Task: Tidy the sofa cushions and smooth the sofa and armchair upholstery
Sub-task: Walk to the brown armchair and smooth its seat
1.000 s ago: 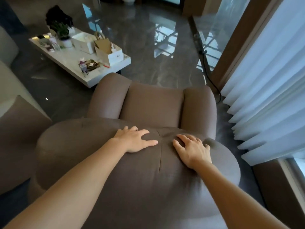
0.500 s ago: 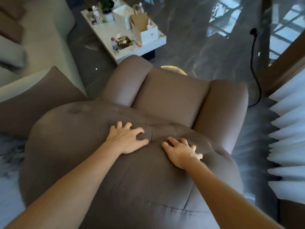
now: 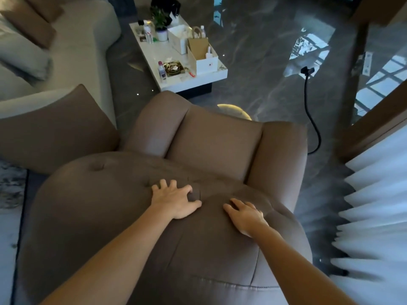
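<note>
Right now I have both palms on the top of the armchair (image 3: pixel 167 234) backrest, which fills the lower middle of my view, its seat cushion (image 3: pixel 214 137) beyond at twelve o'clock. My left hand (image 3: pixel 176 200) lies with fingers spread wide and tips dug slightly into the fabric beside a tufted seam; my right hand (image 3: pixel 245 214), at three o'clock from it and just apart, lies flat and open. Neither holds anything. I judge the upholstery soft and thickly padded: it dimples under the fingertips, so it should give readily and spring back, and the matte weave looks grippy rather than slick. Flat-palm strokes outward from the seam, toward nine and three o'clock, seem the best purchase; pinching would only raise wrinkles. A brown cushion (image 3: pixel 57 130) leans against the sofa (image 3: pixel 83 40) at ten o'clock, probably light and easily lifted by its corners.
</note>
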Available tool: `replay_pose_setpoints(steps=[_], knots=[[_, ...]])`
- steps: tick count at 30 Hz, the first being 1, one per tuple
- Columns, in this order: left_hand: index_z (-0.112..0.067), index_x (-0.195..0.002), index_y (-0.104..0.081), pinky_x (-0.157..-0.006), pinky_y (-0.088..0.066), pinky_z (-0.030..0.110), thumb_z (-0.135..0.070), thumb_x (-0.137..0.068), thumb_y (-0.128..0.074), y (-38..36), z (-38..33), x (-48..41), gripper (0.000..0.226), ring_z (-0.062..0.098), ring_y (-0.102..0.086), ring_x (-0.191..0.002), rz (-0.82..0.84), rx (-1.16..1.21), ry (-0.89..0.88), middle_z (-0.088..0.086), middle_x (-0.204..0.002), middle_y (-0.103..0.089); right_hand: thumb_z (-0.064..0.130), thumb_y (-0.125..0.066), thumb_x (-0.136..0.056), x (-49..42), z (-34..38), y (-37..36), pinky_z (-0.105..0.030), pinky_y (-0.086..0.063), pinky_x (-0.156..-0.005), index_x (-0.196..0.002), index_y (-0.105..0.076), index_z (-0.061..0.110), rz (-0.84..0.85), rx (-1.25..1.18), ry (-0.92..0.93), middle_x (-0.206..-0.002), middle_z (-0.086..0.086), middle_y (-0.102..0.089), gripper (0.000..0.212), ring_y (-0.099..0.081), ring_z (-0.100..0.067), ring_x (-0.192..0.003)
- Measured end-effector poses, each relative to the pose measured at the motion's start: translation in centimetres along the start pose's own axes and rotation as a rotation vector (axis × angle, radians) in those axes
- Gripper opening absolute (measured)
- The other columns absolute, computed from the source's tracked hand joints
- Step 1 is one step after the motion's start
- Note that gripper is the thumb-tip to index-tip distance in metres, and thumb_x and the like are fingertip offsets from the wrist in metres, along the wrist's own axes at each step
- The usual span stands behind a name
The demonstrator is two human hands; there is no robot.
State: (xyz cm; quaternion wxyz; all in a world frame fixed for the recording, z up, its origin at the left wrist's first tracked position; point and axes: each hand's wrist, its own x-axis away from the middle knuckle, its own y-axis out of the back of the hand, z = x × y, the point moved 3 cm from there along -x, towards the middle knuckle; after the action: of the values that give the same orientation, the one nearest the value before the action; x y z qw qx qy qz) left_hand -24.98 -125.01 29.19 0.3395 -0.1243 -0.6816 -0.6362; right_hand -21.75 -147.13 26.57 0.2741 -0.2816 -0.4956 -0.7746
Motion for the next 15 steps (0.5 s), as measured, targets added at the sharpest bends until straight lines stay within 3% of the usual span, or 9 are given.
replay_pose_setpoints(steps=[6, 8, 11, 13, 15], knots=[[-0.049, -0.13, -0.046, -0.106, -0.016, 0.057, -0.085, -0.066, -0.034, -0.7, -2.0, 0.9, 0.074, 0.043, -0.023, -0.133, 0.068, 0.119, -0.004, 0.008, -0.148, -0.034, 0.063, -0.037, -0.086, 1.3, 1.5, 0.6, -0.05, -0.036, -0.107, -0.142, -0.043, 0.044, -0.039, 0.162, 0.016, -0.149, -0.004, -0.041, 0.059, -0.038, -0.038, -0.133], [-0.049, -0.121, -0.053, -0.105, -0.022, 0.053, -0.079, -0.068, -0.038, -0.4, -1.8, 1.1, 0.063, 0.04, -0.029, -0.131, 0.055, 0.243, -0.046, 0.004, -0.14, -0.043, 0.065, -0.036, -0.085, 2.4, 3.8, -0.5, -0.053, -0.032, -0.107, -0.137, -0.049, 0.045, -0.001, 0.253, 0.199, -0.144, 0.001, -0.048, 0.057, -0.039, -0.034, -0.132], [-0.04, -0.104, -0.062, -0.099, -0.041, 0.043, -0.06, -0.078, -0.054, 0.1, 1.5, 1.3, 0.034, 0.026, -0.051, -0.117, -0.019, 0.548, -0.122, -0.005, -0.116, -0.061, 0.071, -0.031, -0.083, 4.0, 5.3, -2.1, -0.053, -0.026, -0.109, -0.129, -0.055, 0.032, 0.055, 0.285, 0.403, -0.132, 0.001, -0.057, 0.065, -0.047, -0.027, -0.127], [-0.036, -0.104, -0.061, -0.097, -0.042, 0.04, -0.06, -0.083, -0.053, -0.3, 4.3, 1.4, 0.033, 0.021, -0.054, -0.112, -0.053, 0.456, -0.115, -0.006, -0.113, -0.062, 0.077, -0.022, -0.081, 4.1, 4.3, -1.9, -0.053, -0.022, -0.112, -0.132, -0.05, 0.03, 0.007, 0.333, 0.399, -0.137, 0.001, -0.054, 0.075, -0.044, -0.025, -0.131], [-0.037, -0.11, -0.056, -0.098, -0.034, 0.042, -0.076, -0.08, -0.036, -0.9, 5.5, 1.9, 0.053, 0.026, -0.047, -0.117, -0.037, 0.21, -0.042, -0.003, -0.12, -0.059, 0.078, -0.018, -0.081, 3.6, 2.9, -1.1, -0.054, -0.018, -0.113, -0.128, -0.05, 0.029, -0.019, 0.379, 0.336, -0.137, -0.002, -0.055, 0.075, -0.042, -0.024, -0.132]])
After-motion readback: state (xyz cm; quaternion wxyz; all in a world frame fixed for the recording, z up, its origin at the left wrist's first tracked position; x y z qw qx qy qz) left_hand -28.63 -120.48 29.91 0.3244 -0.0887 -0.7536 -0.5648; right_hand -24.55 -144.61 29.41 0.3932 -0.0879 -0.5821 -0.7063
